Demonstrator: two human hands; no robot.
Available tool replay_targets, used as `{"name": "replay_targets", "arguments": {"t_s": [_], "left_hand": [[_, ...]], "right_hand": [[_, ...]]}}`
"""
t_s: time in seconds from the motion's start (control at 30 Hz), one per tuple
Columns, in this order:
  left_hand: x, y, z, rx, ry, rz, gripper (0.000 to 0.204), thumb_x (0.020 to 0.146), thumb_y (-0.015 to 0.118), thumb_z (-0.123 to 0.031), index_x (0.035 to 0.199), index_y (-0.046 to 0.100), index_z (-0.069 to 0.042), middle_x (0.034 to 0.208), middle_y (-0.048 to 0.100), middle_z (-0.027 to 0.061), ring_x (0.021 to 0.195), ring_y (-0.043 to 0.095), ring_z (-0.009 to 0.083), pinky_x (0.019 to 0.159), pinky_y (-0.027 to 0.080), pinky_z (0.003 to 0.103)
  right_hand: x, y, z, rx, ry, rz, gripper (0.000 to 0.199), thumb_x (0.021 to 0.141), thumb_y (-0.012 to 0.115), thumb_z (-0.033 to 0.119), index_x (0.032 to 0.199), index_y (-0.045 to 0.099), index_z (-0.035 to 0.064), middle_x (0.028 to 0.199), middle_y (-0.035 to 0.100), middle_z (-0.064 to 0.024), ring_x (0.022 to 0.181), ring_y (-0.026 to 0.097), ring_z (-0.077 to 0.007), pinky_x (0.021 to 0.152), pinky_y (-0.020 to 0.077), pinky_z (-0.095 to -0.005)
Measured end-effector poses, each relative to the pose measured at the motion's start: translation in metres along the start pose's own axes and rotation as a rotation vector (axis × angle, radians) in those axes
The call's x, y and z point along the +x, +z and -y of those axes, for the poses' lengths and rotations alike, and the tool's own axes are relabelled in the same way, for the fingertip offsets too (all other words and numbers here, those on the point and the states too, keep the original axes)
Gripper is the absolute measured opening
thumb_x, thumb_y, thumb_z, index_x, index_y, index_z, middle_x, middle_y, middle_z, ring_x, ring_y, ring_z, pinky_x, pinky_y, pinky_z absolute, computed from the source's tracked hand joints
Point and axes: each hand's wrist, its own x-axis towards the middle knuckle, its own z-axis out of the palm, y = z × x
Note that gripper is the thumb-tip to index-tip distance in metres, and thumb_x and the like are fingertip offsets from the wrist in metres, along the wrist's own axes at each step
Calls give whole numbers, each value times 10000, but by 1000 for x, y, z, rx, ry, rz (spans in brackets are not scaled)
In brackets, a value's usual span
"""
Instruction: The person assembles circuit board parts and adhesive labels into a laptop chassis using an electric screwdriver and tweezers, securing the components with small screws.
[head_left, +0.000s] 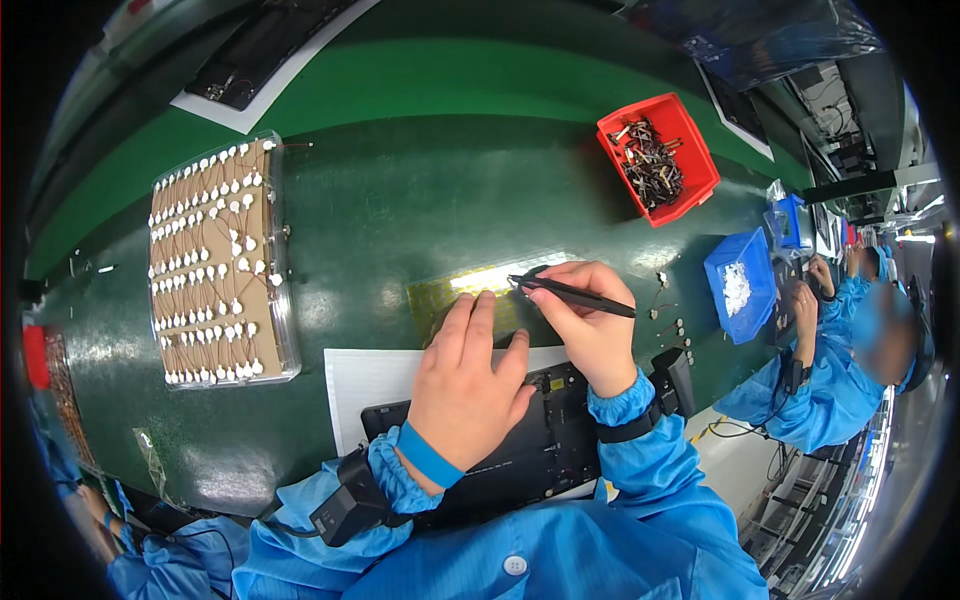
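Observation:
My left hand (pixel 468 385) rests with fingers stretched out, its fingertips on the lower part of a translucent yellow sheet (pixel 432 300) on the green bench. In my right hand (pixel 602 335) is a pair of black tweezers (pixel 590 299), pinched between thumb and fingers. Their tips point left and meet the sheet near its bright, glossy middle. Whether a small piece sits between the tips is too small to make out. Below both hands lies a black, flat tablet-like housing (pixel 540 450) on a white sheet (pixel 343 400), partly covered by my left hand and forearms.
At left stands a clear tray (pixel 289 325) with rows of white round parts on brown wires. A red bin (pixel 702 165) holds small dark parts; a blue bin (pixel 716 272) holds white pieces. Loose wired parts (pixel 660 282) lie right of my hand. A co-worker (pixel 835 390) sits at right.

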Motion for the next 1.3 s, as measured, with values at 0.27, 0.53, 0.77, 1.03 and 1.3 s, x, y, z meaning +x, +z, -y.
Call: {"name": "replay_targets", "arguments": {"t_s": [0.27,0.53,0.77,1.03,1.3], "left_hand": [[0,0,-1,-8,-4,-3,501,609,733,-218,1058,584,-54,1219,401,260,1150,379,411,911,403,446],[0,2,0,-10,-13,-5,497,608,732,-222,1055,586,-61,1220,401,257,1155,377,406,911,400,448],[-1,1,-1,-6,-14,-10,488,613,727,-227,1051,587,-62,1216,406,257,1152,380,407,911,400,448],[0,-3,4,-81,5,-59,422,600,727,-152,981,591,-34,1195,423,229,1140,388,406,919,390,450],[-4,-8,11,-166,26,-98,197,572,690,-18,739,587,-34,997,492,135,1043,450,376,857,415,427]], "right_hand": [[0,-2,-2,-15,-10,10,140,739,663,-32,800,538,-20,871,618,-112,780,581,-122,685,485,-241],[0,-1,-3,-14,-27,14,136,741,658,-37,805,540,-21,872,618,-117,780,579,-121,683,482,-241],[-2,-1,9,76,29,4,123,755,632,-64,796,522,-28,883,615,-126,803,608,-160,719,501,-265],[-55,-20,29,199,211,-99,180,749,612,-105,829,474,-23,895,596,-161,826,628,-237,739,525,-323],[-84,-17,24,124,248,-86,209,732,655,-81,819,479,-10,847,613,-132,787,613,-167,710,511,-261]]}}
